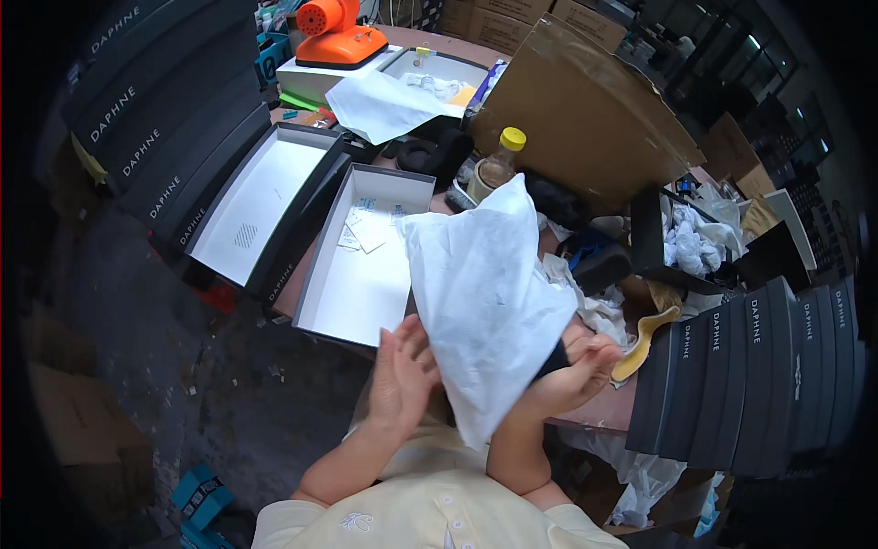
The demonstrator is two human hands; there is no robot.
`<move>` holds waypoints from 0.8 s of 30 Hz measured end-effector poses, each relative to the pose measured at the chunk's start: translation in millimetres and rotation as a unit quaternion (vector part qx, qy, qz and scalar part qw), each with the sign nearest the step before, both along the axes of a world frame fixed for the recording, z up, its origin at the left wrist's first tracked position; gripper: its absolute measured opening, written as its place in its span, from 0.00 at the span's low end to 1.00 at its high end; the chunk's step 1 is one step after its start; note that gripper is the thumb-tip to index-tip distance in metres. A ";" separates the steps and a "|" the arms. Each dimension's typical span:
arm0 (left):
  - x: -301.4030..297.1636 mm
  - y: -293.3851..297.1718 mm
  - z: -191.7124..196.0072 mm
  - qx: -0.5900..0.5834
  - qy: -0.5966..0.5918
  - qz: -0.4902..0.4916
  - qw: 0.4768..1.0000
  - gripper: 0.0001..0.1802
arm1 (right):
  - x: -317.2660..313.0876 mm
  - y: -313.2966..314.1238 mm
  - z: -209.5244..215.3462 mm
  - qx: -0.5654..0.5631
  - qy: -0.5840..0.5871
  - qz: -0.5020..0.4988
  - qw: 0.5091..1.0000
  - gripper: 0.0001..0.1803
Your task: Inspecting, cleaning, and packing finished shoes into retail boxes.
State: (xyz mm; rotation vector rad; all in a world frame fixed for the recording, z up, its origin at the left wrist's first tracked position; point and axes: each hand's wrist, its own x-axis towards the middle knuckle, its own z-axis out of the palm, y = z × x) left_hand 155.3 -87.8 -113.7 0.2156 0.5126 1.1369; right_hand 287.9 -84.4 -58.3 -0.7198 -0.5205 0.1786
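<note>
Paper (485, 302), one white sheet, overlaps the right edge of the nearer open box (352, 293); its long axis runs lengthwise beside that box, a narrow corner pointing toward the wearer. One second open box (265, 192) lies left of it, one yellow-capped bottle (498, 169) beyond its right side. Left hand (403, 377), by its near right corner, is spread, thumb wide; right hand (578, 373), farther right, bends its fingers, grip unclear.
</note>
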 end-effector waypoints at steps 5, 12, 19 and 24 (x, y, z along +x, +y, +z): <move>-6.9 7.0 11.0 -0.062 -0.094 -0.111 0.987 0.22 | -32.4 -10.0 -9.9 -0.062 -0.302 0.096 0.946 0.10; -18.4 14.4 -1.8 -0.073 0.027 0.029 0.997 0.13 | -2.8 14.6 35.6 -0.266 -0.521 0.109 0.803 0.31; -28.0 30.6 18.4 0.046 0.093 0.080 0.991 0.37 | 2.4 59.0 -23.9 -0.386 -0.460 0.096 0.794 0.28; -43.5 55.4 5.6 -0.003 0.058 0.087 0.995 0.25 | -21.5 50.8 -3.9 -0.375 -0.469 0.167 0.781 0.30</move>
